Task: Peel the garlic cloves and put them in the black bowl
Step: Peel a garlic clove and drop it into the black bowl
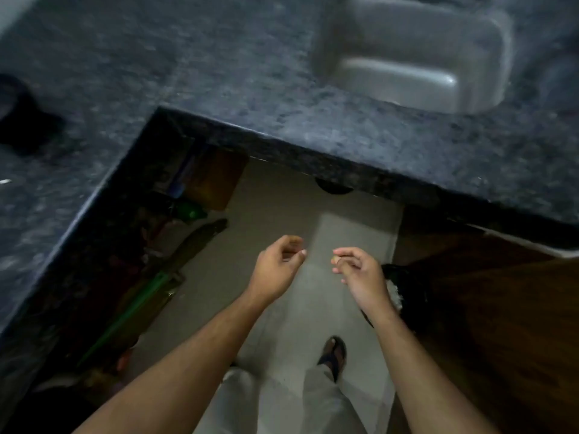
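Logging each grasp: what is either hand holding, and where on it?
The right hand pinches a small pale piece, probably garlic, at its fingertips. The left hand looks empty.

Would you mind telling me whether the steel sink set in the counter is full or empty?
Empty, as far as the blurred view shows: the sink basin shows bare grey metal, with no dishes or standing water visible.
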